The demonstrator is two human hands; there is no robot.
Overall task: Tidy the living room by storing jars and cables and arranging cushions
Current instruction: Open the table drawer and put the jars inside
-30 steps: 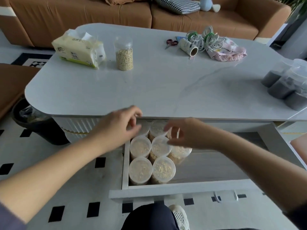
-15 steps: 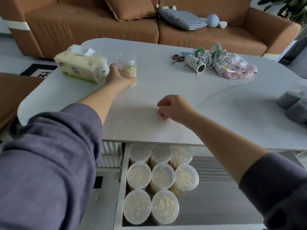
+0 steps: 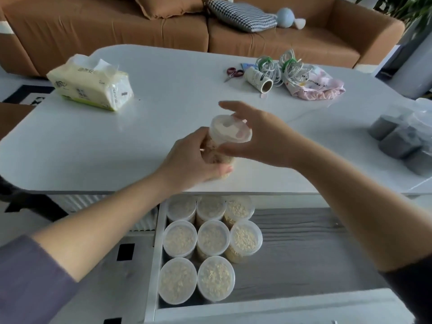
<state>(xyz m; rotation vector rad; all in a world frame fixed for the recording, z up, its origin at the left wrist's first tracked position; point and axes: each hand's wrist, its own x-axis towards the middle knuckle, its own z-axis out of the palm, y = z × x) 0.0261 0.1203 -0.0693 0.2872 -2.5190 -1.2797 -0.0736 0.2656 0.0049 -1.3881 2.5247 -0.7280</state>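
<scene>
Oat jars (image 3: pixel 212 239), eight with lids on, stand packed at the left end of the open drawer (image 3: pixel 304 253), below both grips and nearer to the person. Over the near edge of the tabletop (image 3: pixel 117 141) the left grip (image 3: pixel 194 160) clasps a ninth jar (image 3: pixel 230 129) round its body, a little tilted. The right grip (image 3: pixel 268 139), just right of it, is loose: its fingers are spread past the lid and its thumb lies on the jar under the rim. Well to the right of the grips stand dark-filled jars (image 3: pixel 395 141). Beyond and to the left lies a tissue pack (image 3: pixel 91 87). Beyond and to the right are scissors (image 3: pixel 233 73), a paper roll (image 3: pixel 258 79), coiled cables (image 3: pixel 280 66) and a pink cloth (image 3: pixel 315 87). Farthest, a checked cushion (image 3: pixel 240 14) lies on the brown sofa (image 3: pixel 117 26).
</scene>
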